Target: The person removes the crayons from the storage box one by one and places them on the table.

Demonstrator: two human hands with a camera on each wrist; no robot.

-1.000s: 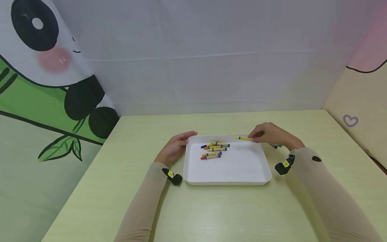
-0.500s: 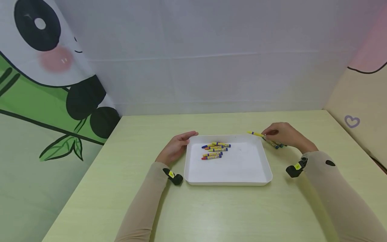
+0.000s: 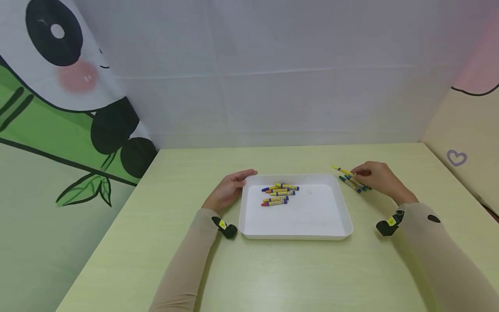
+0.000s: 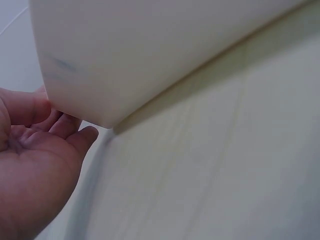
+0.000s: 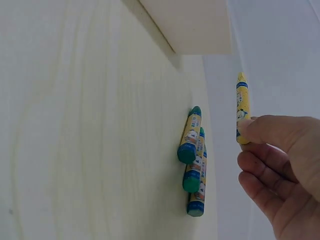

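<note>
My right hand, pinching the yellow crayon, has just moved from over the tray to near the greenish crayons on the worktop, so the transfer looks nearly done; my left hand (fingers extended) touches the tray's corner.

This looks like a small screened-off corner with childlike decoration; the kind of building cannot be told. A creased, pale grey backdrop closes off the far edge of a light wood-grain surface, with a large cartoon face and green leaf at left and a purple heart on the beige panel at right.
</note>
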